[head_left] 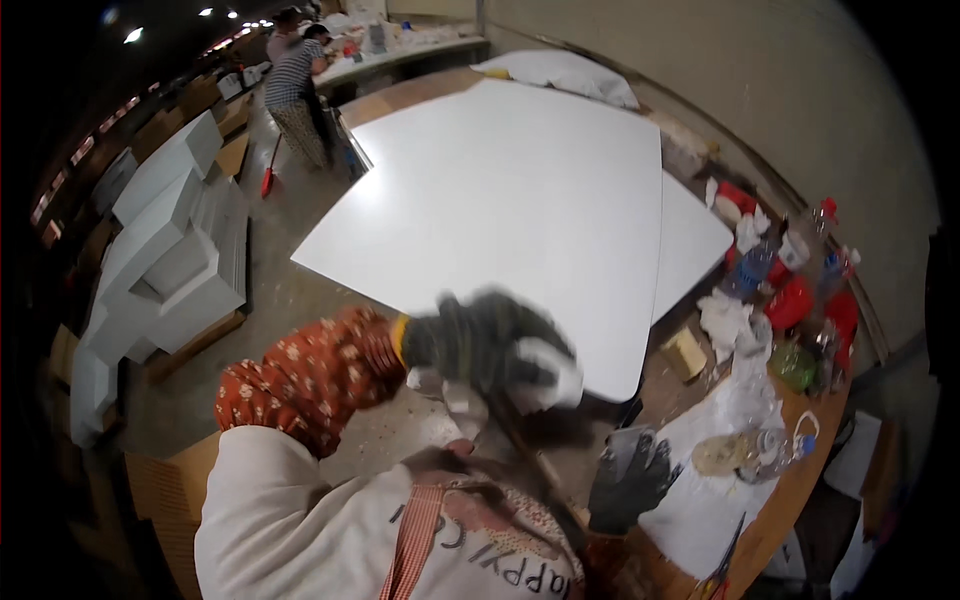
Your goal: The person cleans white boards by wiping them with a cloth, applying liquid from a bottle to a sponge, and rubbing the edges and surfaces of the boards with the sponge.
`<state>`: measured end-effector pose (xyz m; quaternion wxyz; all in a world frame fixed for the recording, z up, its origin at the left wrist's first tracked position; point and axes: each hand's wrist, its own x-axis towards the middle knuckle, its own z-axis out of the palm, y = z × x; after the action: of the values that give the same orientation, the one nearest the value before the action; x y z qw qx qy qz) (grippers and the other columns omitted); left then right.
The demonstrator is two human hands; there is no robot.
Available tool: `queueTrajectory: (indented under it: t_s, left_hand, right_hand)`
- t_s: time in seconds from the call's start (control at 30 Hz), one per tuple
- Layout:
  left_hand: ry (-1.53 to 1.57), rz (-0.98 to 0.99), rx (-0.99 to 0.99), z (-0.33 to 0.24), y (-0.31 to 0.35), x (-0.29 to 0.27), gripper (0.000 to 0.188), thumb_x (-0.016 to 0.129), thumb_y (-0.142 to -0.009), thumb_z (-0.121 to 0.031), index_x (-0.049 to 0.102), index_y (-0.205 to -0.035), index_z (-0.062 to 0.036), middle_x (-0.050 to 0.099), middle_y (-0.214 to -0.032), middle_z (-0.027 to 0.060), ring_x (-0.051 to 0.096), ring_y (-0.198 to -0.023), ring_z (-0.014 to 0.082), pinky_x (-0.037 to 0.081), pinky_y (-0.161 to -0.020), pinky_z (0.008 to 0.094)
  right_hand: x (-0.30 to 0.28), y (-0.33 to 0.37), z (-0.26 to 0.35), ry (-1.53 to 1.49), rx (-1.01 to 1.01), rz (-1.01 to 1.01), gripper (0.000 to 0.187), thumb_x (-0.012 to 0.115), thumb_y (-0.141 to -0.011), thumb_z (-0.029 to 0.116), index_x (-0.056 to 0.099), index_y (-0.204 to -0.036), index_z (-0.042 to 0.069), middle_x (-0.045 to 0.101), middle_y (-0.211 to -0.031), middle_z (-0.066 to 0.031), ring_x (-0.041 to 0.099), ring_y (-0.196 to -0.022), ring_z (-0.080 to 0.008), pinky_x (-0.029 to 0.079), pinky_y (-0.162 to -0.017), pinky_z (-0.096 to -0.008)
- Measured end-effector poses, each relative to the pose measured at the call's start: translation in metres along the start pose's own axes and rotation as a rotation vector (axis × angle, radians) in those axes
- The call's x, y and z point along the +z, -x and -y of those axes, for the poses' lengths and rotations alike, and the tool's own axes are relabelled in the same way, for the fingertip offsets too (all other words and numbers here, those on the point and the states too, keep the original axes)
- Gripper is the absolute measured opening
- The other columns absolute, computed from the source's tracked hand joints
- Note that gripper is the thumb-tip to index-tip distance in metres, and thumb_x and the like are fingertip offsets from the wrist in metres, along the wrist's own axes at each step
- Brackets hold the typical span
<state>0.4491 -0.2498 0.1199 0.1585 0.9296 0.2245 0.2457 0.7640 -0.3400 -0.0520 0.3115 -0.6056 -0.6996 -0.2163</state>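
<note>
A large white panel (pixel 510 200) with a glossy face lies on the workbench, over another white panel (pixel 690 230) whose corner sticks out at the right. My left hand (pixel 485 340), in a dark knitted glove with a yellow cuff, is closed around a crumpled white cloth (pixel 548 375) over the panel's near edge; motion blurs it. Lower right, my right hand (pixel 625 490) wears a dark glove and sits beside a white sheet (pixel 700 490). A small pale grey piece (pixel 622 450) shows between its thumb and fingers.
Plastic bottles (pixel 752 268), red items (pixel 790 302) and crumpled tissue (pixel 725 318) crowd the right side. A yellowish block (pixel 684 355), a bottle of cloudy liquid (pixel 728 453) and scissors (pixel 715 582) lie nearer. White panels (pixel 170 250) are stacked at left. A person (pixel 297 95) bends over a far table.
</note>
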Motion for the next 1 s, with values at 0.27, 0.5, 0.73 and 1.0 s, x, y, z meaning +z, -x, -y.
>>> queueTrajectory:
  t_s: [0.27,0.5,0.73,1.0]
  left_hand:
    - [-0.060,-0.673,-0.184,0.040,0.010,-0.136,0.032,0.046,-0.096,-0.013,0.063,-0.121,-0.0037,0.060,-0.126,0.0129,0.060,-0.111,0.0246,0.044,-0.101,0.0339]
    - [-0.126,-0.972,-0.211,-0.003,-0.078,-0.094,0.034,0.068,-0.085,-0.017,0.064,-0.111,0.0045,0.066,-0.095,0.0081,0.061,-0.087,0.0150,0.050,-0.078,0.0262]
    - [0.875,-0.366,0.330,-0.008,-0.138,-0.021,0.048,0.066,-0.085,-0.005,0.048,-0.130,-0.0009,0.056,-0.126,0.0218,0.062,-0.111,0.0293,0.060,-0.081,0.0339]
    - [0.057,0.026,0.801,-0.023,-0.143,0.004,0.054,0.067,-0.086,-0.017,0.047,-0.132,0.0020,0.049,-0.135,0.0214,0.057,-0.116,0.0293,0.051,-0.090,0.0413]
  right_hand:
    - [-0.011,-0.028,-0.022,0.260,0.102,-0.133,0.036,0.059,-0.089,0.023,0.061,-0.124,0.012,0.056,-0.125,-0.0137,0.052,-0.115,-0.0328,0.039,-0.100,-0.0482]
    - [-0.048,-0.061,0.015,0.028,0.119,-0.114,0.041,0.061,-0.089,0.025,0.059,-0.123,0.002,0.057,-0.123,-0.0171,0.052,-0.113,-0.0360,0.040,-0.098,-0.0478]
    - [-0.062,-0.095,0.066,-0.443,0.295,-0.034,0.070,0.064,-0.087,0.033,0.034,-0.143,0.004,0.039,-0.144,-0.0194,0.042,-0.131,-0.0312,0.033,-0.110,-0.0435]
    - [-0.056,-0.107,0.073,-1.454,0.539,-0.377,0.041,0.058,-0.087,0.008,0.050,-0.127,0.000,0.061,-0.115,-0.0202,0.063,-0.101,-0.0325,0.051,-0.090,-0.0434]
